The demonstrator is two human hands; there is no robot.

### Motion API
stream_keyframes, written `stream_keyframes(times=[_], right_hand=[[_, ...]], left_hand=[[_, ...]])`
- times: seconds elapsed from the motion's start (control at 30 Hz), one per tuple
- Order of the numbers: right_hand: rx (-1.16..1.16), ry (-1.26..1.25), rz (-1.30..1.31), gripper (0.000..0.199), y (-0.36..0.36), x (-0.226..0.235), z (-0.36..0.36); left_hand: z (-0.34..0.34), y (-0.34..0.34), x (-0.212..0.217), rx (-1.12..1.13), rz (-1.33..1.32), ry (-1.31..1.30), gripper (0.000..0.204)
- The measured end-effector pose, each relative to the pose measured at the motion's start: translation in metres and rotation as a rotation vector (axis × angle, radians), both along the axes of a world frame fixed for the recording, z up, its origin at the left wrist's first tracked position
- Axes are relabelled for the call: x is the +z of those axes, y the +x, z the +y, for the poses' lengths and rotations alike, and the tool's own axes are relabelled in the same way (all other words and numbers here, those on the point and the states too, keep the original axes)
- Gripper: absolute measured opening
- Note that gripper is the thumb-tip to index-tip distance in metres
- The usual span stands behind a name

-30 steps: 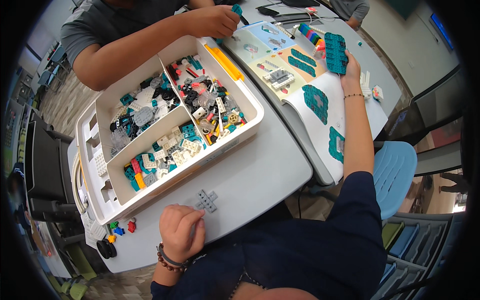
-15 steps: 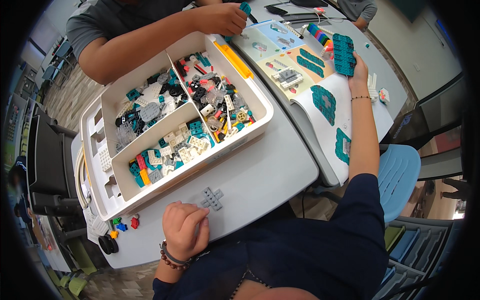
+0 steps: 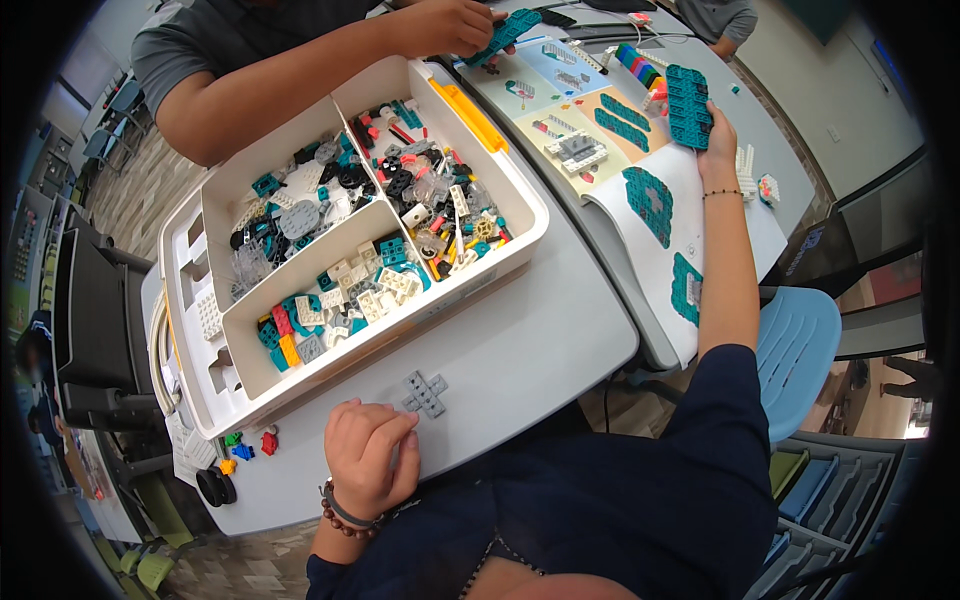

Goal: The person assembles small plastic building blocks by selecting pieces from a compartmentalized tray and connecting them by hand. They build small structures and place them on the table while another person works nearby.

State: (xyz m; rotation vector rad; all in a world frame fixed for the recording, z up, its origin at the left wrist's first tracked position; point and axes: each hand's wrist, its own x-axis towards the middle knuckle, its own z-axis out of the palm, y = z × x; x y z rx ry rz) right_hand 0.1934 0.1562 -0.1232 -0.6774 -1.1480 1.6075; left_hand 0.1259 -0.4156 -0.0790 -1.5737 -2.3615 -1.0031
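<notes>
My right hand [image 3: 718, 148] is raised over the open instruction booklet [image 3: 680, 185], gripping a teal studded assembly of building bricks [image 3: 688, 105] by its right edge. Near the table's front edge rests my left hand [image 3: 368, 455], its fingers loosely curled with nothing showing in them. Just beyond its fingertips, a grey cross-shaped brick piece [image 3: 424, 394] lies flat on the table, apart from the hand. Across the table a co-worker's hand [image 3: 455, 28] holds another teal brick assembly [image 3: 512, 34] at the booklet's far left edge.
A white divided bin [image 3: 375, 325] full of mixed bricks fills the table's left side. Small coloured pieces [image 3: 243, 452] and black wheels [image 3: 215, 487] lie by its near left corner. White brick builds [image 3: 768, 190] stand right of my forearm. A blue chair [image 3: 798, 345] is at right.
The co-worker's teal assembly has swung out to the right and shows more of itself. The bin has shifted very slightly. Both my hands have stayed almost still.
</notes>
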Motion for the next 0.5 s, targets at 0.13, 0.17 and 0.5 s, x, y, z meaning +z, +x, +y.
stream_keyframes(times=[0.13, 0.17, 0.5], right_hand=[[-0.016, -0.002, 0.01, 0.02, 0.0, 0.0006, 0.0003], [-0.018, -0.002, 0.015, 0.02, -0.0004, 0.001, 0.0], [-0.009, -0.026, -0.005, 0.02, 0.0023, -0.0039, 0.0007]], left_hand=[[0.0011, 0.0001, 0.0006, 0.003, -0.006, -0.001, 0.02], [0.0011, 0.0001, 0.0003, 0.005, -0.008, 0.0, 0.02], [-0.0013, 0.0031, 0.0017, 0.003, -0.027, -0.022, 0.019]])
